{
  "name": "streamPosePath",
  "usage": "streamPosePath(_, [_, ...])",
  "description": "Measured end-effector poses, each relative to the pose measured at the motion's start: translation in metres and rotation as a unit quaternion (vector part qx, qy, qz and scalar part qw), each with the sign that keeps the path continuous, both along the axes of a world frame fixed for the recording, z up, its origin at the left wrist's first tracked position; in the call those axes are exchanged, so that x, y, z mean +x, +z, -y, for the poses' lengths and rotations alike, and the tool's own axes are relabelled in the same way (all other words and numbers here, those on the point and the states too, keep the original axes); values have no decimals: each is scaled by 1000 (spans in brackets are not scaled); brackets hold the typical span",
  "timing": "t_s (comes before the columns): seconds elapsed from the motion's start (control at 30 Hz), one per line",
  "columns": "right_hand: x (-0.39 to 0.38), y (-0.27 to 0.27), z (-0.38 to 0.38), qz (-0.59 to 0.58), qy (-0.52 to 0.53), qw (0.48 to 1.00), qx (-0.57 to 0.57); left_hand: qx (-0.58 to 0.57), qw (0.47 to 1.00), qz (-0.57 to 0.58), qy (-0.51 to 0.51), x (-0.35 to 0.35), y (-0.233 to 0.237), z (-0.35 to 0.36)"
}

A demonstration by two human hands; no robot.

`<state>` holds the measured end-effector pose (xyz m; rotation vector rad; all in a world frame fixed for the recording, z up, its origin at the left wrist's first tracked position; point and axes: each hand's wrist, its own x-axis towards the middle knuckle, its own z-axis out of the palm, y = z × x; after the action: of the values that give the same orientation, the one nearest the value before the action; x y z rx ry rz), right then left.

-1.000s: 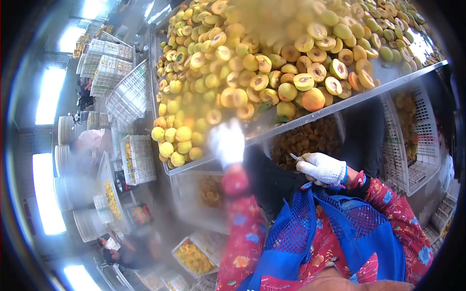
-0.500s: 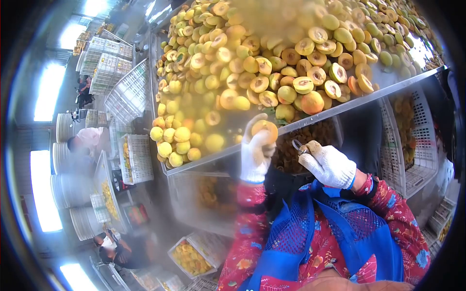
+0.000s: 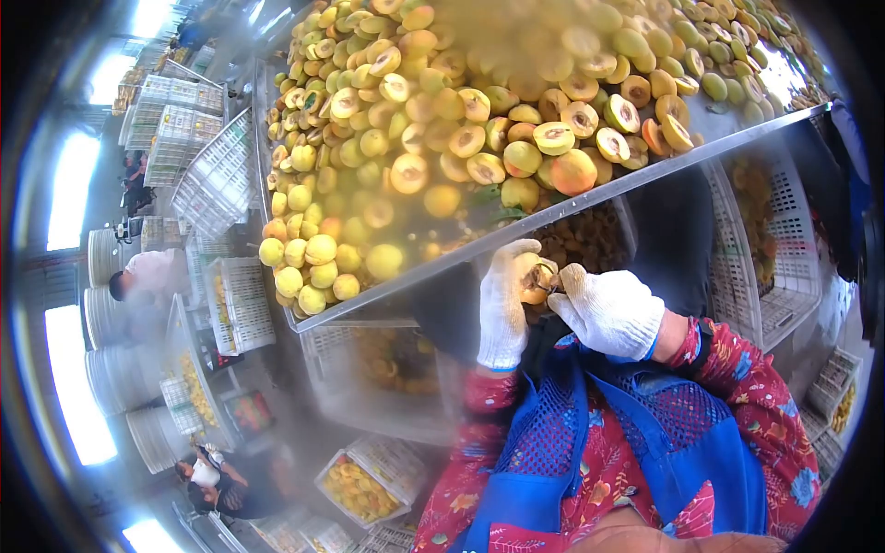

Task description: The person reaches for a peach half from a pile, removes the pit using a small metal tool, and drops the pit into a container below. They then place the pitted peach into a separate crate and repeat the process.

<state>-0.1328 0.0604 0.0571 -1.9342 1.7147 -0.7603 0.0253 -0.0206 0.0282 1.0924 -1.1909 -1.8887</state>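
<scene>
In front of my chest, my left hand (image 3: 503,304), in a white knit glove, holds a halved yellow peach (image 3: 535,279) with its cut face turned up. My gloved right hand (image 3: 616,313) is closed, its stained fingertips against the fruit's right side. The small looped metal pitting tool seen in that hand earlier is mostly hidden at the peach now. Just beyond my hands, a metal-edged table (image 3: 433,269) bears a large heap of halved peaches (image 3: 553,138), many showing brown pits or hollows. Rounder yellow pieces (image 3: 321,249) lie at its left corner.
Under the table edge, a crate (image 3: 373,369) holds brownish pieces, with more scraps (image 3: 590,238) behind my hands. A white slatted crate (image 3: 788,240) stands at right. Another crate of fruit (image 3: 361,488) sits on the floor. Stacked crates (image 3: 180,138) and other people (image 3: 217,479) are at left.
My left hand has lowered the peach half toward my chest, and my right hand has met it, bringing the metal tool to the fruit. The view has shifted slightly.
</scene>
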Motion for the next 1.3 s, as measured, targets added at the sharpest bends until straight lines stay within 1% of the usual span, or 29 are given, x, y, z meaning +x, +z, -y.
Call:
streamPosePath(0.03, [0, -3, -1, -2, 3, 1000, -13, -37, 999, 26, -2, 1, -2, 0])
streamPosePath(0.1, [1, 0, -2, -1, -3, 1000, 13, -110, 991, 77, -5, 2, -5, -1])
streamPosePath(0.2, [5, 3, -1, -11, -10, 1000, 26, -52, 997, 45, 25, -2, 2, -3])
streamPosePath(0.3, [6, 2, -1, -4, -5, 999, 47, -55, 995, 77, 27, -3, 3, -1])
streamPosePath(0.4, [3, -5, -1, 15, 14, 997, 73, -78, 991, 109, 26, -4, -1, -1])
streamPosePath(0.43, [3, -9, -2, 21, 22, 996, 80, -124, 982, 142, 8, -4, -1, -1])
streamPosePath(0.47, [4, -12, -3, 54, 22, 994, 98, -170, 970, 173, -11, -3, -1, -1])
streamPosePath(0.53, [0, -15, -4, 119, 20, 984, 132, -185, 961, 204, -14, -9, -2, -2])
streamPosePath(0.6, [-6, -9, -1, 257, 11, 938, 234, -121, 971, 206, 18, -17, -4, -8])
streamPosePath(0.63, [-9, -5, 1, 326, 8, 903, 281, -173, 957, 233, 16, -20, -4, -12])
streamPosePath(0.67, [-14, -2, 1, 387, -23, 811, 438, -225, 939, 260, 16, -22, -3, -15])
streamPosePath(0.7, [-18, -4, 0, 437, -19, 779, 450, -276, 917, 286, 17, -23, -1, -17])
streamPosePath(0.77, [-23, -12, -4, 531, -6, 704, 472, -244, 924, 294, -15, -25, 7, -16])
streamPosePath(0.8, [-21, -14, -5, 517, -10, 715, 470, -228, 926, 299, -31, -25, 9, -15])
streamPosePath(0.9, [-12, -36, -13, 523, -42, 710, 471, -328, 892, 284, -129, -10, -36, 0])
streamPosePath(0.93, [-12, -14, -8, 481, -66, 726, 487, -390, 860, 308, -117, -14, -32, -3])
streamPosePath(0.97, [-17, -22, -8, 555, -37, 670, 492, -347, 881, 305, -97, -18, -28, -6])
streamPosePath(1.03, [-29, -47, -16, 684, 21, 537, 493, -251, 919, 300, -55, -26, -16, -18])
streamPosePath(1.07, [-30, -52, -18, 697, 32, 517, 495, -277, 906, 317, -55, -25, -15, -22])
streamPosePath(1.1, [-30, -54, -21, 670, 9, 543, 506, -274, 904, 319, -76, -25, -16, -24])
streamPosePath(1.17, [-25, -39, -20, 612, -30, 598, 516, -278, 897, 325, -113, -20, -25, -19])
streamPosePath(1.2, [-24, -36, -21, 619, -25, 584, 525, -445, 811, 325, -198, -8, -51, -9])
streamPosePath(1.23, [-20, -32, -21, 558, -34, 647, 519, -218, 902, 315, -200, -15, -32, -9])
streamPosePath(1.3, [-24, -39, -20, 591, -25, 614, 522, -174, 910, 333, -175, -20, -24, -11])
